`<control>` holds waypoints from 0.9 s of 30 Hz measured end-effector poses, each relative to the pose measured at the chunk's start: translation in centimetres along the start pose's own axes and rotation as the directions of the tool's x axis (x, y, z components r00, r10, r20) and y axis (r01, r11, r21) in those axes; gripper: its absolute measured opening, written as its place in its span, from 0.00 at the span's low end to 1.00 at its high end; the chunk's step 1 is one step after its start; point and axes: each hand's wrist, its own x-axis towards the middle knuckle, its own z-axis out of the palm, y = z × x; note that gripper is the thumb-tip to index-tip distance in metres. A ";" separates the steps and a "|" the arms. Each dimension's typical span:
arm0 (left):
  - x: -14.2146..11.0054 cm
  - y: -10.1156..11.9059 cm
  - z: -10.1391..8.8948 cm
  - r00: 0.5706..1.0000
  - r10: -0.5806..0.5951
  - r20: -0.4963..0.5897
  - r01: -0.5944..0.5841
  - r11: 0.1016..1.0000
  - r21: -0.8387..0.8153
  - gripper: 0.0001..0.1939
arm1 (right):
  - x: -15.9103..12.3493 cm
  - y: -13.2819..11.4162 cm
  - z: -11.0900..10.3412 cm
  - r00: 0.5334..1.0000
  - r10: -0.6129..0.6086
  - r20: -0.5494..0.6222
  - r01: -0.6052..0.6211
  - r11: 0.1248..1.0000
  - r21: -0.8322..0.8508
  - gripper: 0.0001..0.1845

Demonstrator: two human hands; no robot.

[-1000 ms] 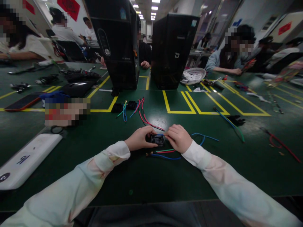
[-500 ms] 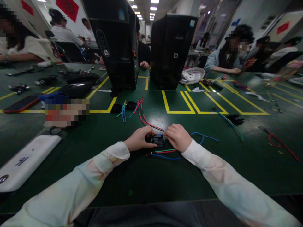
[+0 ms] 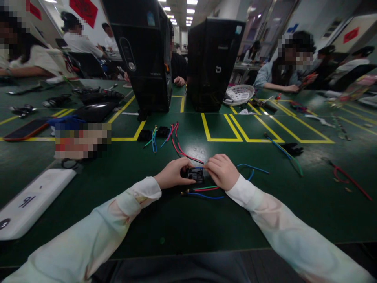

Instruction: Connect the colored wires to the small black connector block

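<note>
A small black connector block (image 3: 195, 174) lies on the green table (image 3: 182, 220) between my two hands. My left hand (image 3: 173, 173) is closed around its left end. My right hand (image 3: 221, 171) is closed at its right side, fingers pinching a blue wire (image 3: 253, 168) that curves away to the right. Red, green and blue wires (image 3: 203, 191) lie on the table just in front of the block.
Two black computer towers (image 3: 147, 55) (image 3: 213, 63) stand behind. More black connectors with coloured wires (image 3: 160, 135) lie between them and me. A white device (image 3: 32, 200) sits at the left, a white basket (image 3: 240, 93) at the back right. Other people sit around the table.
My hands and the block stay in place. The blue wire's loop on the right has shifted slightly upward.
</note>
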 end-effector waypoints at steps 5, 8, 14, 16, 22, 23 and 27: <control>0.0 0.1 0.0 1.000 0.001 0.003 -0.001 1.000 -0.005 0.18 | 0.0 -0.1 0.1 0.998 0.054 0.032 -0.054 0.998 0.023 0.09; 0.0 0.1 0.0 1.000 0.002 0.002 -0.002 1.000 -0.011 0.19 | 0.1 -0.1 0.1 0.999 0.039 0.020 -0.039 0.999 0.010 0.09; 0.0 0.1 0.0 1.000 0.004 0.006 -0.004 1.000 0.002 0.19 | 0.1 0.0 0.0 0.999 0.036 0.035 -0.035 0.999 -0.019 0.09; 0.0 0.1 -0.1 1.000 -0.005 0.009 0.005 1.000 0.003 0.19 | 0.1 0.0 0.0 0.999 0.013 0.040 -0.012 1.000 -0.025 0.09; 0.1 0.2 -0.1 1.000 0.004 0.008 -0.004 1.000 -0.013 0.19 | 0.0 0.1 -0.1 1.000 -0.007 0.008 0.007 1.000 0.004 0.11; 0.1 0.2 -0.1 1.000 0.007 0.010 -0.007 1.000 -0.016 0.19 | 0.0 0.1 -0.1 1.000 0.000 0.024 0.000 1.000 0.004 0.10; 0.0 0.1 0.0 1.000 0.000 0.004 0.000 1.000 -0.027 0.18 | 0.0 0.0 0.0 0.999 -0.003 0.039 0.004 1.000 -0.010 0.10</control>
